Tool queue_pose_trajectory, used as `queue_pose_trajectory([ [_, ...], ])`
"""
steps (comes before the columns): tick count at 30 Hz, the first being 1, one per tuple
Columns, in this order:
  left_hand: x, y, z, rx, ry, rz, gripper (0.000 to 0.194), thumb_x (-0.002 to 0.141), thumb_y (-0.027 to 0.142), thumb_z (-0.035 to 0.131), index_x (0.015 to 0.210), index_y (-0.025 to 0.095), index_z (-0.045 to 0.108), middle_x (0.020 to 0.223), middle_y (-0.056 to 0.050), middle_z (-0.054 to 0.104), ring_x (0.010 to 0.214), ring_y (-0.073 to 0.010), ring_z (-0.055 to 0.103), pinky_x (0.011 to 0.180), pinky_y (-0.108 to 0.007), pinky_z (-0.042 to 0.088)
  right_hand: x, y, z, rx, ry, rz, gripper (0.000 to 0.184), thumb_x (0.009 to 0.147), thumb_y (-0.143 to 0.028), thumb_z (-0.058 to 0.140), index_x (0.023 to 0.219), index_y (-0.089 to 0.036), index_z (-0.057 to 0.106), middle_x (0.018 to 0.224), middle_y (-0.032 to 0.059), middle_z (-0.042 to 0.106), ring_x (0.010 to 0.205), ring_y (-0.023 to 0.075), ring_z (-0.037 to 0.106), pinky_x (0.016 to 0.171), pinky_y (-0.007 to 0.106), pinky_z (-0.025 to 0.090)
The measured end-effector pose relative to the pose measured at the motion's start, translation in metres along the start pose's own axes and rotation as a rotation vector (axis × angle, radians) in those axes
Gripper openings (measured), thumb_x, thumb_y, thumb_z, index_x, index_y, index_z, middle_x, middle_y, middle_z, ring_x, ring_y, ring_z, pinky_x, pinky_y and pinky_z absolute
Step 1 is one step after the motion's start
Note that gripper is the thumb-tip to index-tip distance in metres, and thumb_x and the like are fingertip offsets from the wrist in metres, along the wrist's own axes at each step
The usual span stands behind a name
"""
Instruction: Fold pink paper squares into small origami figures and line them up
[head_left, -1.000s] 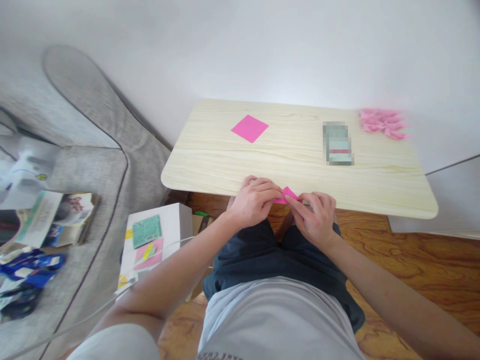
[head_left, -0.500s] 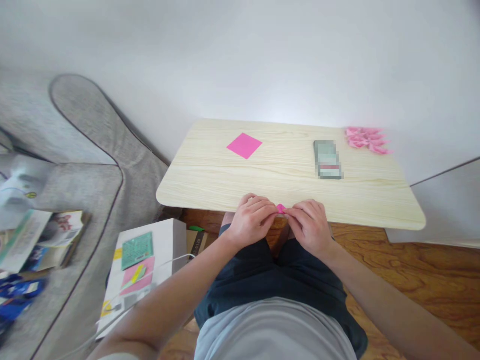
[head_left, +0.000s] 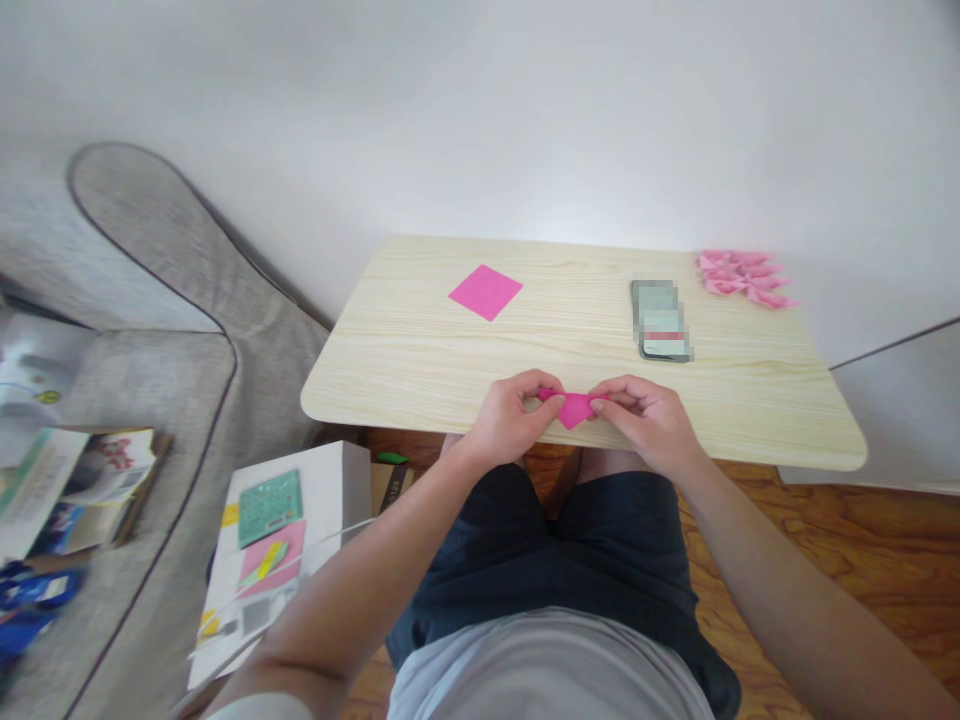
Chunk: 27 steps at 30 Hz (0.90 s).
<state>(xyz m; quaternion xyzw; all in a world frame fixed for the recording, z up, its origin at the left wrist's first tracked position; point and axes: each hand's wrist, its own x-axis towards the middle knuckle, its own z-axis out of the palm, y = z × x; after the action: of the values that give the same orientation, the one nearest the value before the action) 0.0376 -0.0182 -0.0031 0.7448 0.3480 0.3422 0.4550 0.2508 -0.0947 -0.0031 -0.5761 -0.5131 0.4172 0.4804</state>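
Between my two hands is a small folded piece of pink paper (head_left: 575, 410), held at the front edge of the table, with a point turned toward me. My left hand (head_left: 516, 415) pinches its left end between thumb and fingers. At its right end, my right hand (head_left: 646, 418) grips it the same way. Beyond my left hand, a flat pink paper square (head_left: 486, 292) lies on the table (head_left: 420, 350). Several folded pink paper pieces (head_left: 742, 275) sit in a cluster at the table's far right.
A phone (head_left: 661, 320), partly pixelated, lies right of centre on the table. Below left stands a white box (head_left: 319, 540) bearing a green patterned item (head_left: 270, 507), pink paper and a cable. A grey sofa (head_left: 161, 400) with books (head_left: 105, 480) is further left. A wall rises behind the table.
The pink paper has been turned so more of its face shows. My hands have moved slightly farther apart and up over the table edge. The view has shifted a little.
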Motion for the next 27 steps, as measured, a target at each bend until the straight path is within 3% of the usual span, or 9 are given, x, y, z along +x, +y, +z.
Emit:
queue_pose_trajectory([
  [3,0.001,0.001,0.002,-0.122,-0.003,-0.053,0.014,0.091,0.032,0.069,0.093,0.018,0.071,0.089,-0.004,0.075,0.083,-0.0170,0.071,0.077,-0.030,0.058,-0.001,0.000,0.000,0.070,-0.003,0.018,0.024,0.085,-0.043,0.083,0.097,-0.023,0.076,0.089,0.0048,0.082,0.081,0.0218,0.077,0.078,0.036,0.061],
  [9,0.004,0.001,0.003,-0.418,-0.118,-0.096,0.018,0.091,0.029,0.072,0.103,0.016,0.069,0.090,-0.004,0.072,0.075,-0.0132,0.071,0.070,-0.025,0.060,0.003,0.001,0.002,0.130,0.028,-0.009,0.020,0.084,-0.039,0.085,0.089,-0.022,0.075,0.078,0.0035,0.080,0.070,0.0181,0.076,0.070,0.030,0.060],
  [17,0.005,0.002,0.004,-0.384,-0.047,-0.067,0.009,0.089,0.023,0.070,0.094,0.015,0.071,0.085,-0.002,0.070,0.071,-0.0105,0.065,0.066,-0.022,0.054,0.004,-0.001,-0.002,0.063,-0.014,-0.035,0.014,0.084,-0.035,0.084,0.091,-0.023,0.080,0.083,0.0039,0.081,0.076,0.0176,0.077,0.073,0.028,0.061],
  [23,0.006,0.004,0.011,-0.241,-0.006,-0.022,0.009,0.082,0.017,0.072,0.091,0.016,0.074,0.078,0.001,0.067,0.068,-0.0083,0.057,0.063,-0.020,0.045,0.003,0.000,0.001,0.080,0.011,-0.035,0.011,0.085,-0.032,0.083,0.090,-0.023,0.080,0.082,0.0029,0.081,0.074,0.0167,0.076,0.072,0.028,0.061],
  [27,0.008,0.004,0.014,-0.324,0.010,-0.053,0.007,0.084,0.017,0.068,0.087,0.016,0.073,0.076,0.001,0.067,0.066,-0.0095,0.060,0.063,-0.022,0.047,0.004,0.002,-0.001,0.080,0.005,-0.055,0.011,0.085,-0.033,0.083,0.091,-0.024,0.081,0.082,0.0030,0.081,0.076,0.0172,0.077,0.075,0.029,0.062],
])
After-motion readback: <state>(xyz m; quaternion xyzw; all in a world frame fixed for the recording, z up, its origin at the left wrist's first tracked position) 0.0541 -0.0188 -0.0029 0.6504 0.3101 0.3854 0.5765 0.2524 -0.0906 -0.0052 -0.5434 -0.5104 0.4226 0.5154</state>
